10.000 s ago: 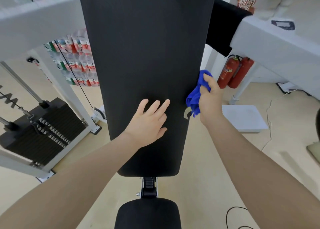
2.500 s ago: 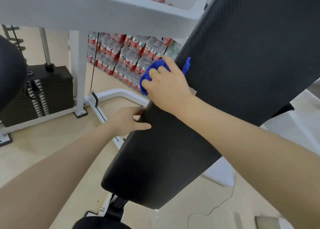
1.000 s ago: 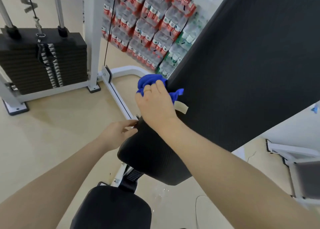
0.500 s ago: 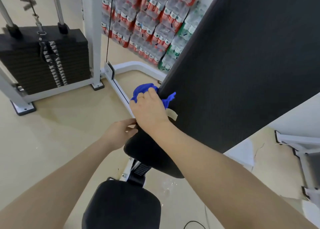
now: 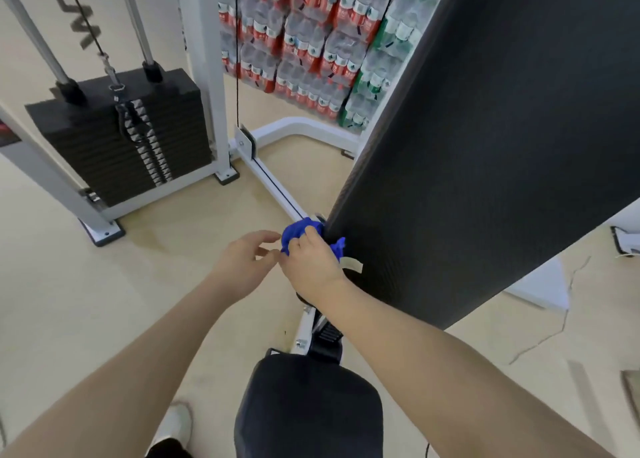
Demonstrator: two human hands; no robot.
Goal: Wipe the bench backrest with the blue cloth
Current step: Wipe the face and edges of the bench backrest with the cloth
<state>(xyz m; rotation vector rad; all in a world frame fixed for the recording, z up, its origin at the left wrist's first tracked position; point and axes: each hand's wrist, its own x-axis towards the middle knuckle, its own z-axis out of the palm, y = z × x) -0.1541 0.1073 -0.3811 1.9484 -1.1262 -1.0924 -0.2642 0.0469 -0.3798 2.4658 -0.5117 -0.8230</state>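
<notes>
Gripped a bunched, soft blue cloth (image 5: pixel 300 233) in the right hand (image 5: pixel 311 267), fingers curled round it. Pressed the crumpled cloth against the left edge of the bench backrest (image 5: pixel 485 152), low down near its bottom corner. Stuck out from under the hand in lumpy folds, one small blue tip (image 5: pixel 339 244) poking toward the pad.

Was a long, flat, black pad, that backrest, with a fine bumpy grain and a rounded edge, tilted up steeply. Showed a pale, flat strip like a tag (image 5: pixel 351 265) just beside the right hand, on the pad's edge.

Hovered just left of the cloth, the left hand (image 5: pixel 242 267), fingers (image 5: pixel 268 237) loosely spread and a little bent, holding nothing. Could not tell whether the fingertips touched the cloth.

Sat below the backrest, a rounded black seat pad (image 5: pixel 308 405), smooth and puffy, joined by a white metal frame (image 5: pixel 304 329) with a black ribbed part.

Stood at the left a stack of flat black weight plates (image 5: pixel 117 135) on shiny metal rods, inside a white metal frame. Ran a thin black cable (image 5: pixel 237 49) straight down beside a white post.

Lay piled at the back many packs of clear plastic bottles (image 5: pixel 304 42) with red labels, some with green labels.

Was smooth and beige, the floor (image 5: pixel 86 301), with a thin crack at the right. Showed a white shoe (image 5: pixel 176 423) at the bottom edge.
</notes>
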